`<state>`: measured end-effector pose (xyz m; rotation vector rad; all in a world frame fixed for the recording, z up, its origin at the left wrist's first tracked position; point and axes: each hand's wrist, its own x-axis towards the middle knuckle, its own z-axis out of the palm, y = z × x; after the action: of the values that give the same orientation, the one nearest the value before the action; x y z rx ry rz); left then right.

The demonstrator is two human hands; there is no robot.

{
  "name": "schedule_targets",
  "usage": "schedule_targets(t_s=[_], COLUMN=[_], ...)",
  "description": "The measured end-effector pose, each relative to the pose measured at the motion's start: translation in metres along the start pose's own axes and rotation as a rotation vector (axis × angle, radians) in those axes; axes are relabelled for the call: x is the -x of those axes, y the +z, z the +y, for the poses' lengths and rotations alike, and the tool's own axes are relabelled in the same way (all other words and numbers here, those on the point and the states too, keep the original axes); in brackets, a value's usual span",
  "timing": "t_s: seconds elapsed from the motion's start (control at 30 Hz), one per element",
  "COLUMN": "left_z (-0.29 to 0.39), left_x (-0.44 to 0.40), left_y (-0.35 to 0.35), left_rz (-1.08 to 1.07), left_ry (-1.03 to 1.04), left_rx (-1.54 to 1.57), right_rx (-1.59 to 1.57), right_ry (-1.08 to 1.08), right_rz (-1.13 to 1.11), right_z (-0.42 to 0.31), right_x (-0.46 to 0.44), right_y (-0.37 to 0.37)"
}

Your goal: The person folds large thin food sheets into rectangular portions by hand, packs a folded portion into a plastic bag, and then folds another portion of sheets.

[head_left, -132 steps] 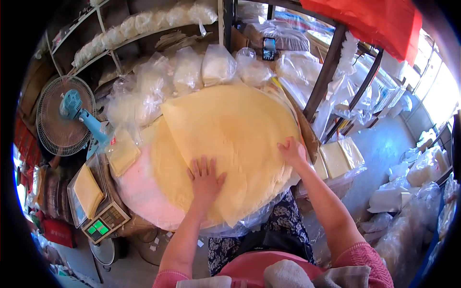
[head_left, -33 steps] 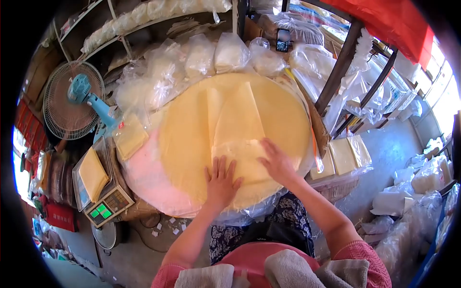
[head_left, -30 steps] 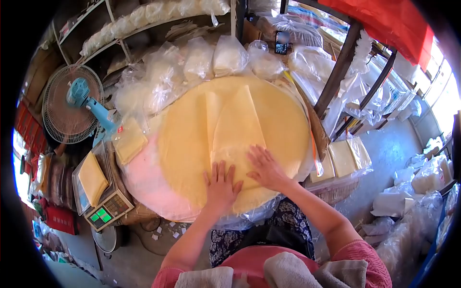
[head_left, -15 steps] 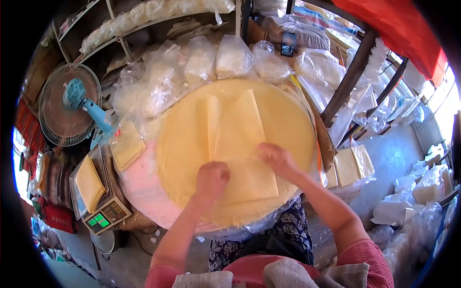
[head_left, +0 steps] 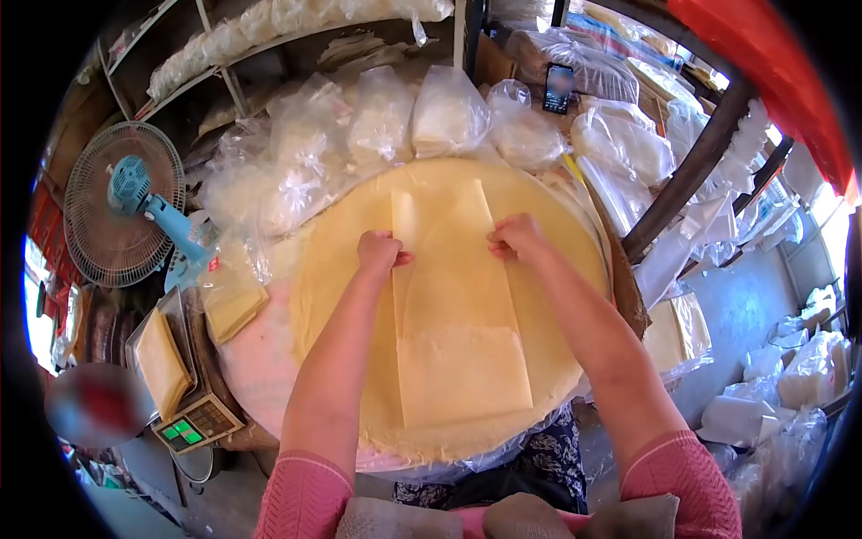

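A thin yellow sheet (head_left: pixel 458 287), folded into a long upright strip, lies on a round stack of yellow sheets (head_left: pixel 341 332). Its near end is folded back on itself, making a lighter rectangle. My left hand (head_left: pixel 381 251) is closed at the strip's left edge, fingers pinched on it. My right hand (head_left: pixel 515 236) pinches the strip's right edge, about level with the left hand. Under the stack at the left shows a pink and white surface (head_left: pixel 260 350).
Filled plastic bags (head_left: pixel 449 117) line the back, with a phone (head_left: pixel 558 88) behind them. At left are a fan (head_left: pixel 126 202) and a scale (head_left: pixel 199 422) bearing folded sheets (head_left: pixel 162 364). Bagged sheets (head_left: pixel 678 332) lie at right, near a dark post (head_left: pixel 691 180).
The large sheet's sides have been folded inward and its near end turned up. Both hands have moved from the near part toward the far part and closed at the strip's edges.
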<state>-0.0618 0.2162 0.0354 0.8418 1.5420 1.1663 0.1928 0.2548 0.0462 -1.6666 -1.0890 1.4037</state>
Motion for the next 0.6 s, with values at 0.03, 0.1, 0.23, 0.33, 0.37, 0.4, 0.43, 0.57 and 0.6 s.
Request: schedule_targets(t_s=[0.03,0.1,0.23,0.33,0.37,0.4,0.43,0.57,0.6], left_z=[-0.007,-0.023,-0.046,-0.052,-0.053,-0.056,-0.052,-0.037,-0.037], left_x=[-0.003,-0.005,0.026,0.04,0.042,0.048,0.059,0.122,0.132], left_y=[-0.001,-0.004,-0.011,-0.028,-0.034,-0.037,-0.038,-0.027,-0.022], left_rz=[-0.004,-0.001,0.119,0.083,0.036,0.015,-0.005,-0.192,-0.22], left_ry=[0.014,0.105,0.571,0.994,1.13,1.098,1.068,0.799,0.808], left_rx=[0.056,0.111,-0.227,-0.741,-0.91,-0.967,-1.023,-0.451,-0.478], right_rx=[-0.071,-0.193,-0.142,0.367,0.557,0.748,0.941,0.985,0.945], right_ry=[0.004,-0.051,-0.285,-0.781,-0.842,-0.904,-0.965,-1.212,-1.187], right_rz=[0.019,0.004,-0.064,0.065,0.07,0.076,0.082,0.024,-0.059], right_z=[0.003,0.011,0.032,0.048,0.05,0.05,0.047,0.042,0.04], right_x=[-0.002,0.0,0.007,0.024,0.033,0.042,0.054,0.099,0.112], right_y=[0.003,0.001,-0.003,-0.007,-0.01,-0.016,-0.019,-0.021,-0.015])
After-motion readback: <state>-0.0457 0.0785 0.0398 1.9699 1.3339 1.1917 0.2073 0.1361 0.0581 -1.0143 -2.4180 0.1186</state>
